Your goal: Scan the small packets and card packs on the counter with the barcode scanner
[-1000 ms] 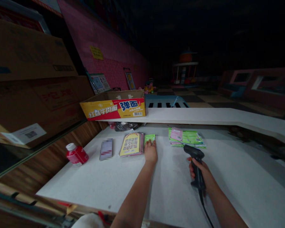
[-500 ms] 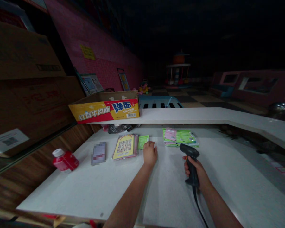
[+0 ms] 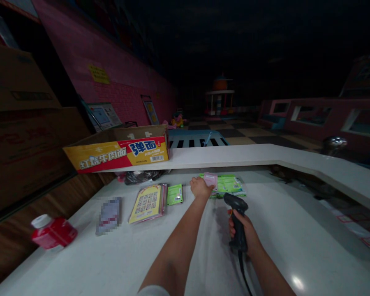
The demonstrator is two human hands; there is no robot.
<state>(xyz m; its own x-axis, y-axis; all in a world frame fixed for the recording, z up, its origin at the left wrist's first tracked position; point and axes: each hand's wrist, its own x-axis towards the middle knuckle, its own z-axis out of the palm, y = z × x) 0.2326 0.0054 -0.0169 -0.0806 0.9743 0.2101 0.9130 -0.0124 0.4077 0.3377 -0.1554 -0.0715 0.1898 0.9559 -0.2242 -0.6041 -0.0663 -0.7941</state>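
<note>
My right hand point(image 3: 242, 230) is wrapped around the grip of a dark barcode scanner point(image 3: 237, 220), whose cable runs down toward me. At the left edge of a pink packet point(image 3: 210, 179) is my left hand point(image 3: 201, 188), thumb spread from its partly hidden fingers. That packet rests on a pile of green packets point(image 3: 230, 183). A single green packet point(image 3: 175, 194) lies flat to the left of this hand, beside a stack of yellow-fronted sheets in clear wrapping point(image 3: 148, 202).
Further left on the white counter point(image 3: 105, 263) are a pixelated flat item point(image 3: 109, 216) and a red bottle with a white cap point(image 3: 54, 233), lying tilted. A raised ledge point(image 3: 222, 155) crosses behind, bearing an open noodle carton point(image 3: 120, 152). Brown cartons point(image 3: 27, 135) stand at left.
My left hand has gone right, from the single green packet to the pink packet on the pile. The scanner stays in my right hand. The camera view has shifted right.
</note>
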